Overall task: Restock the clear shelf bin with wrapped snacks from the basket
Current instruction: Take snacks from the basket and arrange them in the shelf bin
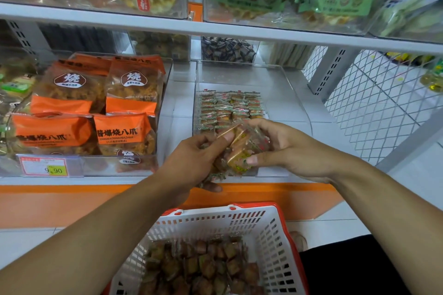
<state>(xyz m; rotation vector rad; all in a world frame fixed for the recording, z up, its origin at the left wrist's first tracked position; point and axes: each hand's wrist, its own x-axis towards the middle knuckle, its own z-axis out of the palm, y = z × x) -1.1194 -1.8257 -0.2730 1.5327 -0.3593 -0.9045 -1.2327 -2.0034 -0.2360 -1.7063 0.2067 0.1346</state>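
Observation:
A clear shelf bin [294,103] stands on the middle shelf, with several wrapped snacks [230,109] laid in rows across its left half. At the bin's front edge my left hand [196,158] and my right hand [282,148] together grip a bunch of wrapped snacks [242,151]. My left thumb and fingers curl round the bunch from the left, and my right fingers wrap it from the right. Below stands a white basket with a red rim [271,230], holding several more wrapped snacks [206,268].
A neighbouring clear bin [165,112] on the left holds orange snack bags [72,103] and carries a price tag [44,166]. The upper shelf [143,23] overhangs with bins of green and yellow bags. A white wire mesh panel [374,103] closes the right side.

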